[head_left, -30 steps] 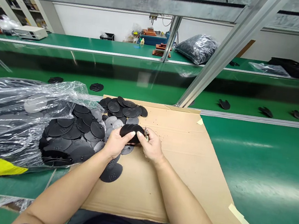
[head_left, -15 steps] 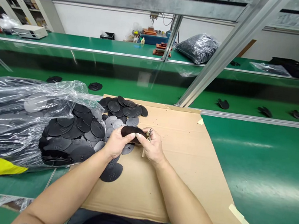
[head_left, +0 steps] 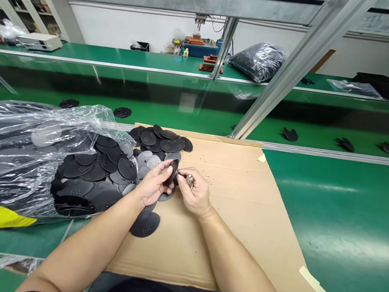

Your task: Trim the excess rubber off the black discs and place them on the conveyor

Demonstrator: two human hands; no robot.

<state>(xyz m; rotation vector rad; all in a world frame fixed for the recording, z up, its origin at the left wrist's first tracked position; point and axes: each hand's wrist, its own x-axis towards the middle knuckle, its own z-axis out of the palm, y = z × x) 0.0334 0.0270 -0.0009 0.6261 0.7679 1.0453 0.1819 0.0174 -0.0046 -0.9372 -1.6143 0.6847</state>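
Black disc [head_left: 172,172] is pinched on edge by the left hand [head_left: 152,184], just beside the right hand [head_left: 194,195], which grips a small metal tool [head_left: 189,181] (type unclear). A slip could drop it into the pile of discs [head_left: 111,167] left of the hands.

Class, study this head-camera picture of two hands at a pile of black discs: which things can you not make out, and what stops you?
- Small metal tool in the right hand: mostly covered by the fingers, type unclear.
- Disc in the left hand: seen edge-on, face hidden.
- Marks on the loose discs: too small to read.
- Bag: cut off by the left edge; glare hides its contents.
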